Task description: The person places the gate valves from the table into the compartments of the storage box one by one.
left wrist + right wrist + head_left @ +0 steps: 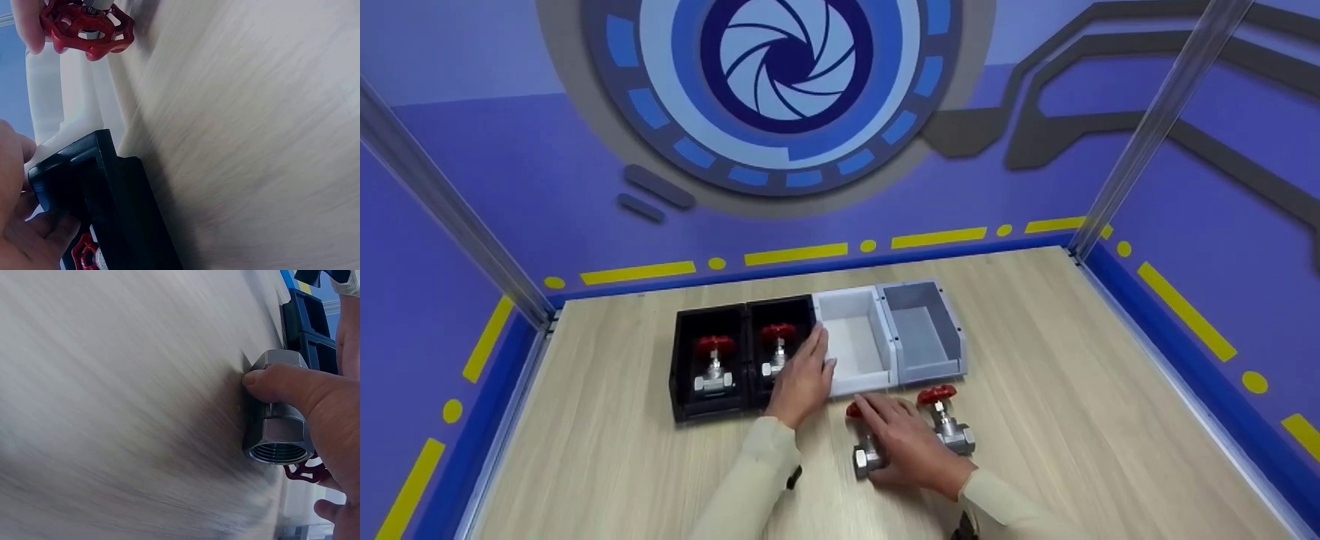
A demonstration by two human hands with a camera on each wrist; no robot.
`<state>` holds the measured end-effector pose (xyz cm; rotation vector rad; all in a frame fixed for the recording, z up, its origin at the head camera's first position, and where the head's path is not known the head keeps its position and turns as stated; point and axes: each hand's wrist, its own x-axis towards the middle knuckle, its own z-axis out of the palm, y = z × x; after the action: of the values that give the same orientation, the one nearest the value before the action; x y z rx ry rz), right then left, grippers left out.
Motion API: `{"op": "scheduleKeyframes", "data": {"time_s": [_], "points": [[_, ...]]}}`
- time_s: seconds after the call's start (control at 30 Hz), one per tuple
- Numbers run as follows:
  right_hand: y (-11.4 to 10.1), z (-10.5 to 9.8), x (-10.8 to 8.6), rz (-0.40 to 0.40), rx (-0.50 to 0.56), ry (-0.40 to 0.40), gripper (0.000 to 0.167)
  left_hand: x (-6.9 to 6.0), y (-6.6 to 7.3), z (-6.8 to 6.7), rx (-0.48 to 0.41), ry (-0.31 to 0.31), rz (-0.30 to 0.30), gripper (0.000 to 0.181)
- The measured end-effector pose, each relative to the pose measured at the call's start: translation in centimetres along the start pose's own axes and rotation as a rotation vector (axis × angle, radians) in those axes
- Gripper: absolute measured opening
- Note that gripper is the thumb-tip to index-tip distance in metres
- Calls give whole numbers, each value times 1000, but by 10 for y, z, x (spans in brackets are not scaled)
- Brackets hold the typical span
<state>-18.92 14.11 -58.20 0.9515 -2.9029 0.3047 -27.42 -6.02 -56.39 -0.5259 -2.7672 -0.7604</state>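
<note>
My left hand [801, 381] rests over the side walls where the second black bin [757, 307] meets the white bin [851, 384]. Its fingers look fairly straight in the head view; some reach into the black bin in the left wrist view. My right hand [911, 442] grips a metal gate valve [278, 430] with a red handwheel [87, 31], its thumb across the valve body. This valve is just in front of the white bin, partly covered by the hand. Beside that hand, a second gate valve [954, 435] stands on the table.
A gate valve [714, 379] stands in the left black bin [681, 360]; another [777, 349] sits in the second black bin, partly hidden. A grey bin [919, 330] closes the row on the right. Purple walls [607, 240] border the wooden table [1072, 390].
</note>
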Motion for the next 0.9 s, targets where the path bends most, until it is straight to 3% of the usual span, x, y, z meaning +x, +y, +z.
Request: {"op": "scheduleKeyframes", "data": {"time_s": [0.63, 0.9], "points": [[0, -11, 2, 12, 9, -32, 111, -1, 0, -2, -11, -39, -29, 55], [3, -16, 4, -9, -4, 10, 112, -1, 2, -3, -27, -84, -49, 54]]}}
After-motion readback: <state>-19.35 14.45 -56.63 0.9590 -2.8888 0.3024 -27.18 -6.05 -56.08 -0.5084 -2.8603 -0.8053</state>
